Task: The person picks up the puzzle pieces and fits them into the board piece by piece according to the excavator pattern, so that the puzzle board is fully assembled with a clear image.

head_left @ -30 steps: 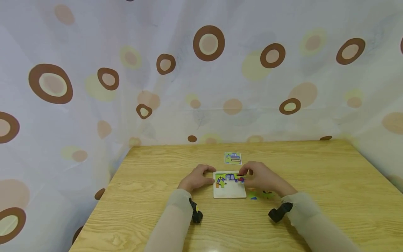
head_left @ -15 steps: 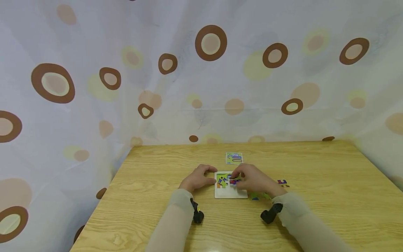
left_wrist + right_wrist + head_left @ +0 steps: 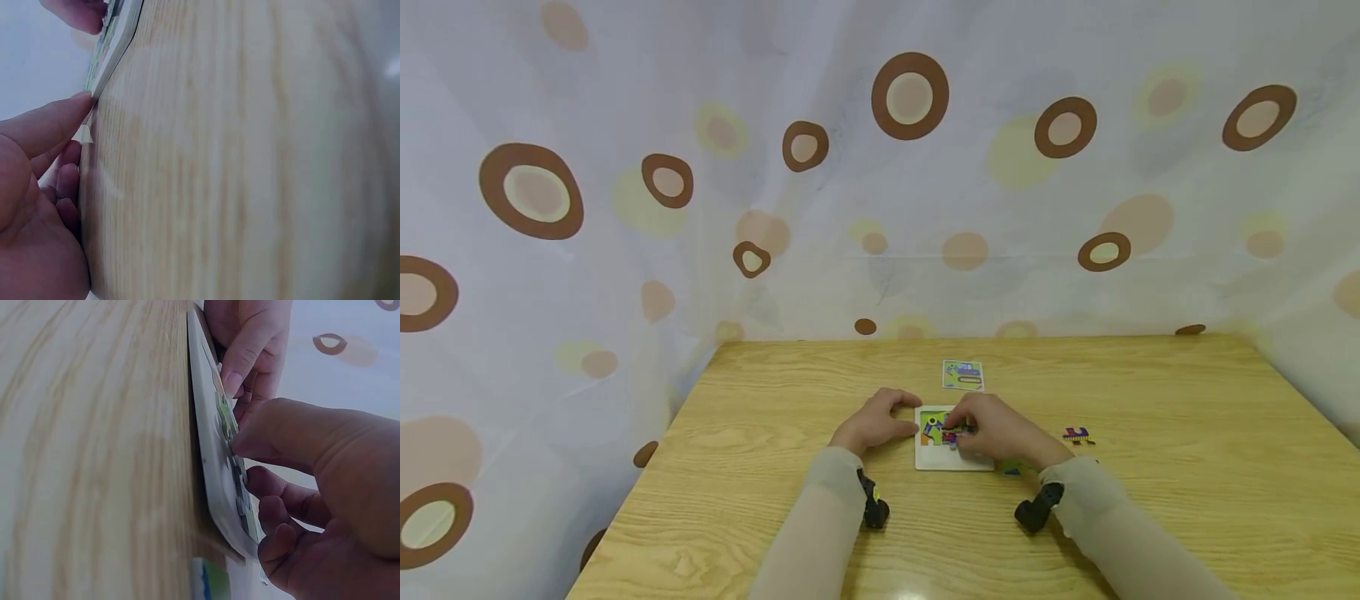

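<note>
A white-framed jigsaw puzzle board [image 3: 934, 462] lies flat on the wooden table, its upper part filled with colourful pieces of a vehicle picture. My left hand [image 3: 878, 422] holds the board at its upper left, thumb on the left edge and index finger near the corner. Above the board's middle, my right hand [image 3: 1003, 429] pinches a dark red and purple puzzle piece [image 3: 951, 435] between thumb and fingers. In the right wrist view, the right thumb [image 3: 275, 434] comes down close over the pieces. The board's right side is partly hidden by this hand.
Behind the board lies a small picture card [image 3: 962, 376] of a blue vehicle on green. A purple and yellow puzzle piece [image 3: 1077, 435] lies to the right, and a green and blue piece [image 3: 1012, 468] sits beside the board's lower right corner. A patterned curtain [image 3: 820, 275] borders the table.
My right hand has moved left from the board's right edge to its middle with the piece, uncovering a piece on the table at right. The left hand stays at the board's edge.
</note>
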